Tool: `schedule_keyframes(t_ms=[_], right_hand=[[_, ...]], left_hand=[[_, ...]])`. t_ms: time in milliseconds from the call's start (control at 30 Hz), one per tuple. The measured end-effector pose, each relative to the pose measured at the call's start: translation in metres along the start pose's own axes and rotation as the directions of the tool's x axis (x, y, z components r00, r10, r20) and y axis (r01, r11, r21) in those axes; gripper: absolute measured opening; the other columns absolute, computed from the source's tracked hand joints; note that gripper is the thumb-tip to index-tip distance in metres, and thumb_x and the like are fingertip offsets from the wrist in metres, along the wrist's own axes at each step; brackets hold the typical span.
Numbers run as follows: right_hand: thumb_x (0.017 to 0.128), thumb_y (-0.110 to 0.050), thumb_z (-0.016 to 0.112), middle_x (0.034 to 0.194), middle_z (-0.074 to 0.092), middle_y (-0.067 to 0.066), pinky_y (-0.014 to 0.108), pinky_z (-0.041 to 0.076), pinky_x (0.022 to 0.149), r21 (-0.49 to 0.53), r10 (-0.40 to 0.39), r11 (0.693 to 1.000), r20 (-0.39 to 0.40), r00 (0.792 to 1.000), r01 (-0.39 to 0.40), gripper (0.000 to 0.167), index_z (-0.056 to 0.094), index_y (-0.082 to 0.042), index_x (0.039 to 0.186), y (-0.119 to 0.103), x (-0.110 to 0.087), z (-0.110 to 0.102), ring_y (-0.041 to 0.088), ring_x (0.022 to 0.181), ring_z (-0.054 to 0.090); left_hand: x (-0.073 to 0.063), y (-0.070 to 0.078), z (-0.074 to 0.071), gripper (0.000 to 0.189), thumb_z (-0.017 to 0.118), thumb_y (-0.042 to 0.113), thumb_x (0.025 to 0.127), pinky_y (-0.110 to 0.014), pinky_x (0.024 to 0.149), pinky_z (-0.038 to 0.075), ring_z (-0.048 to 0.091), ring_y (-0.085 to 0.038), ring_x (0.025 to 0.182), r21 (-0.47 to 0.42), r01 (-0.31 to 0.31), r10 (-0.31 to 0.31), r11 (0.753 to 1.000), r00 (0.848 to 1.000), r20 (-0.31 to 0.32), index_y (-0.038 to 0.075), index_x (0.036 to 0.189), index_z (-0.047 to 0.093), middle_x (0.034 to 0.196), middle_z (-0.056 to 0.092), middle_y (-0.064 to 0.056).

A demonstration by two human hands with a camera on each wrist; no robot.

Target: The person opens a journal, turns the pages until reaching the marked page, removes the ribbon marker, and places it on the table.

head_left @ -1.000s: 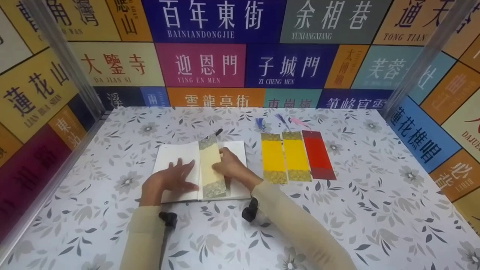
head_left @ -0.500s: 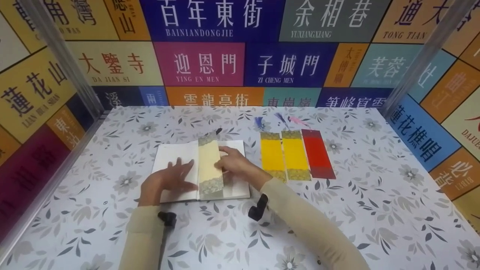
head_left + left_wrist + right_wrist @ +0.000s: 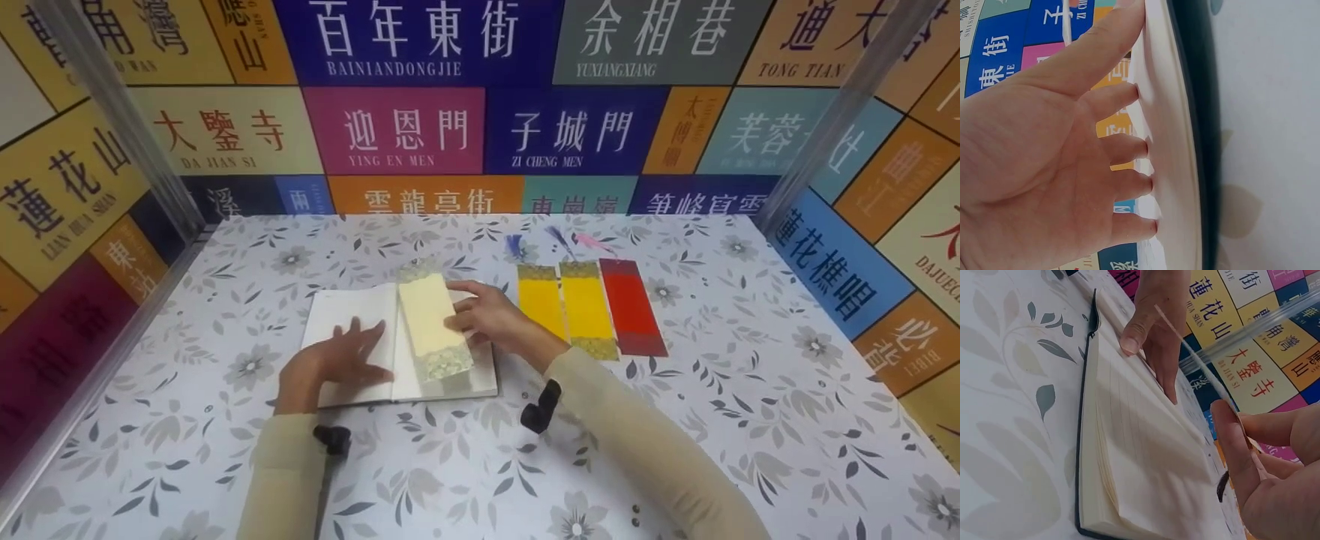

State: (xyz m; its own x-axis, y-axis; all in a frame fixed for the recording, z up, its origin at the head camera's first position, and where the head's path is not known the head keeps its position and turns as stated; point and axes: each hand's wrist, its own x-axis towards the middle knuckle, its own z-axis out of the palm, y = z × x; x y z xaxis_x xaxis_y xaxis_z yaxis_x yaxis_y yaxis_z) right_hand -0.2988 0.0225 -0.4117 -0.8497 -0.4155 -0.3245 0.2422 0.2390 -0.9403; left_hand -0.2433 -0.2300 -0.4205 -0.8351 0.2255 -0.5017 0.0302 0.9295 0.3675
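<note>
An open notebook [image 3: 480,382] with a dark cover lies on the table, its pages blank in the head view and faintly lined in the right wrist view. On its left page rests my left hand [image 3: 330,364], fingers spread and fingertips touching the paper [image 3: 1174,146]. My right hand [image 3: 495,319] pinches the right edge of a cream bookmark [image 3: 433,315] with patterned ends. In the right wrist view the bookmark [image 3: 1202,363] shows edge-on, raised above the right page between thumb and fingers [image 3: 1229,433]. A dark tassel [image 3: 1222,486] hangs near those fingers.
Two yellow bookmarks [image 3: 538,300] with blue tassels lie right of the notebook, partly behind my right forearm. Beside them is a red bookmark [image 3: 634,307] with a pink tassel [image 3: 592,242]. Printed panels [image 3: 394,131] stand behind and beside the floral tabletop [image 3: 420,465].
My right hand has shifted right, carrying the cream bookmark away from the notebook's centre fold; its lower end has swung right and it is now slanted. The left hand stays in place.
</note>
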Motion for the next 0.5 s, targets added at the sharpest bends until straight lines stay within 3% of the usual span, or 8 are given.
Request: schedule_keyframes(t_ms=[100, 200, 333, 500], right_hand=[[0.090, -0.001, 0.070, 0.133, 0.063, 0.016, 0.023, 0.052, 0.052, 0.003, 0.006, 1.000, -0.024, 1.000, -0.006, 0.070, 0.043, -0.020, 0.151, -0.003, -0.003, -0.010, 0.014, 0.080, 0.064], [0.090, -0.005, 0.072, 0.133, 0.063, 0.013, 0.027, 0.055, 0.064, -0.024, 0.028, 0.999, -0.066, 0.997, -0.029, 0.069, 0.044, -0.021, 0.150, -0.006, -0.007, -0.021, 0.016, 0.085, 0.065], [0.092, -0.011, 0.071, 0.135, 0.062, 0.011, 0.032, 0.057, 0.082, -0.072, 0.036, 0.996, -0.121, 0.992, -0.045, 0.066, 0.044, -0.023, 0.150, -0.009, -0.010, -0.040, 0.021, 0.097, 0.065], [0.094, -0.013, 0.068, 0.141, 0.058, 0.011, 0.037, 0.057, 0.095, -0.054, 0.038, 0.997, -0.151, 0.988, -0.046, 0.064, 0.042, -0.021, 0.152, -0.008, -0.014, -0.065, 0.027, 0.114, 0.063]], left_hand=[[-0.001, 0.000, 0.000, 0.092, 0.059, 0.050, 0.096, -0.066, 0.123, -0.002, -0.013, -0.054, 0.150, -0.014, 0.016, -0.016, 1.000, 1.000, 0.000, 0.017, 0.162, 0.004, 0.163, -0.014, -0.028], [-0.001, 0.001, 0.001, 0.092, 0.059, 0.051, 0.096, -0.065, 0.123, -0.003, -0.014, -0.052, 0.150, -0.028, 0.029, -0.029, 0.999, 1.000, 0.003, 0.019, 0.162, 0.004, 0.164, -0.015, -0.026], [-0.002, 0.002, 0.000, 0.092, 0.059, 0.052, 0.096, -0.065, 0.123, -0.004, -0.014, -0.052, 0.150, -0.031, 0.021, -0.021, 0.999, 1.000, -0.003, 0.019, 0.162, 0.004, 0.164, -0.015, -0.026], [-0.001, 0.002, 0.002, 0.092, 0.059, 0.052, 0.096, -0.065, 0.123, -0.003, -0.013, -0.052, 0.150, -0.026, 0.018, -0.019, 0.999, 1.000, -0.008, 0.019, 0.162, 0.004, 0.164, -0.014, -0.026]])
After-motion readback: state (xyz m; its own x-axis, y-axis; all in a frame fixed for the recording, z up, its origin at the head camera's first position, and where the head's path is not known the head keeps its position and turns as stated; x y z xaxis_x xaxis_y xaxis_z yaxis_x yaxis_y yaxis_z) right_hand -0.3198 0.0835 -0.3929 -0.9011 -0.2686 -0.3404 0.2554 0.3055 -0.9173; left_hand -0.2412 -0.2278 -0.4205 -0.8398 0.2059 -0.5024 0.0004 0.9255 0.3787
